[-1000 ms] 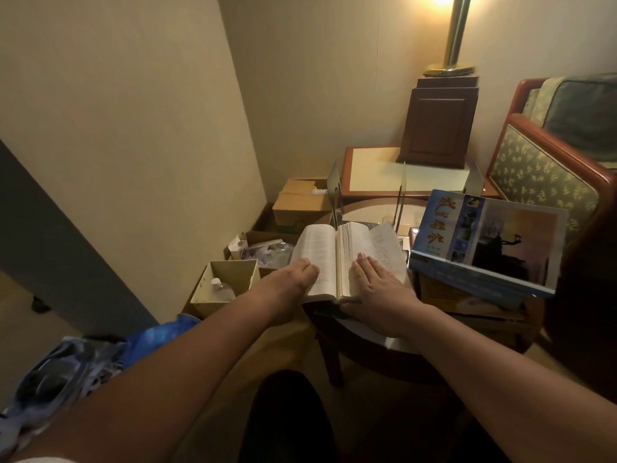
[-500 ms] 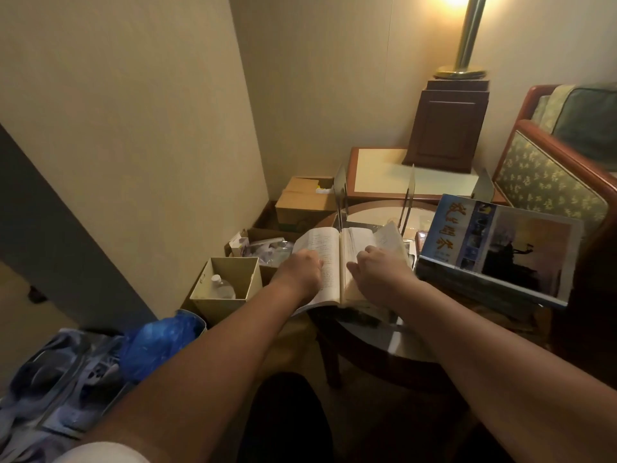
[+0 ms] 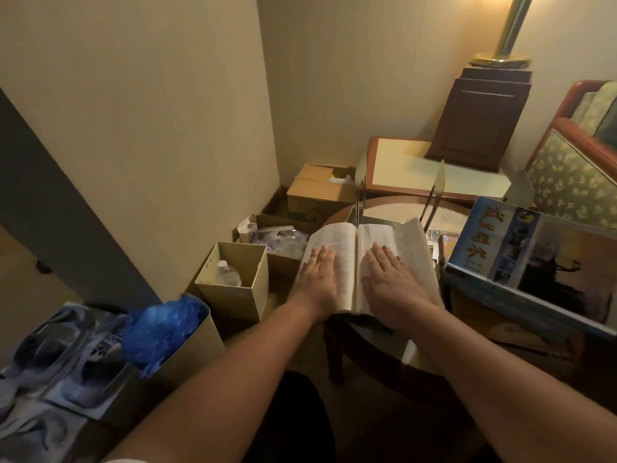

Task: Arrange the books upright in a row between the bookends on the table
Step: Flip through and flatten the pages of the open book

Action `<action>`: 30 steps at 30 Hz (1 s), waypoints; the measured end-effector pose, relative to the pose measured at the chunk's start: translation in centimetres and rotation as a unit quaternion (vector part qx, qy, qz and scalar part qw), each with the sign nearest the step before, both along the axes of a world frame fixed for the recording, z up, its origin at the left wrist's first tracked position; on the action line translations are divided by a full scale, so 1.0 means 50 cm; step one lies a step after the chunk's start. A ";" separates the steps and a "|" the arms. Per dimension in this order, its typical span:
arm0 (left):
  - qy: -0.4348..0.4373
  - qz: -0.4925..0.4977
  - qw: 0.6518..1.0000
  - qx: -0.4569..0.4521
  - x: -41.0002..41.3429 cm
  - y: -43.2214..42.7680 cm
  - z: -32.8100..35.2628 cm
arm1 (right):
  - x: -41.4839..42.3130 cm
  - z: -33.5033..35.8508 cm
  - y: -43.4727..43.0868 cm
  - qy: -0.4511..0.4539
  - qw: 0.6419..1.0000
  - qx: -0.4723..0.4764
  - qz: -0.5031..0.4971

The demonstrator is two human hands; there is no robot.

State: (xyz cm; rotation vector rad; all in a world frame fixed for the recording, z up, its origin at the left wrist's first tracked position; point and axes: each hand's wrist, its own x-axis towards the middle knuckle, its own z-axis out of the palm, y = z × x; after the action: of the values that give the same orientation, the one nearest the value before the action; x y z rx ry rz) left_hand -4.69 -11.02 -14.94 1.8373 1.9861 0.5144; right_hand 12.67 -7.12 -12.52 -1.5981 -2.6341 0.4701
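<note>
My left hand [image 3: 317,279] and right hand [image 3: 392,285] lie flat, fingers straight and close together, one on each page of the open book [image 3: 344,240]. The book lies spread at the near side of the round table [image 3: 397,208]. Behind it the metal bookends [image 3: 438,183] stand with nothing between them. The large blue book [image 3: 534,259] lies tilted to my right. As I judge it, nothing is arranged yet: this book needs closing and standing first.

Gap btw bookends [image 3: 438,182] free behind open book [image 3: 346,259]; blue book [image 3: 534,259] crowds rt side.
</note>
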 end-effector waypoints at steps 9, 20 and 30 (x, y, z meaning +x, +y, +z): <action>-0.019 0.004 0.994 -0.111 -0.008 0.119 0.029 | -0.001 -0.017 0.010 -0.015 1.000 -0.007 -0.005; -0.010 -0.002 0.996 -0.084 -0.001 0.113 0.017 | 0.001 -0.043 0.018 -0.018 1.000 0.016 -0.003; 0.026 -0.063 0.994 -0.083 0.025 -0.061 0.021 | 0.002 -0.025 0.011 -0.026 1.000 0.011 0.006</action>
State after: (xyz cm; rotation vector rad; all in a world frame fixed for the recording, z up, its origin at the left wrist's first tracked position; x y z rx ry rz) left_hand -3.43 -14.06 -13.87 1.8731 1.8688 0.2579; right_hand 12.74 -6.56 -13.78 -1.6115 -2.6786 0.4040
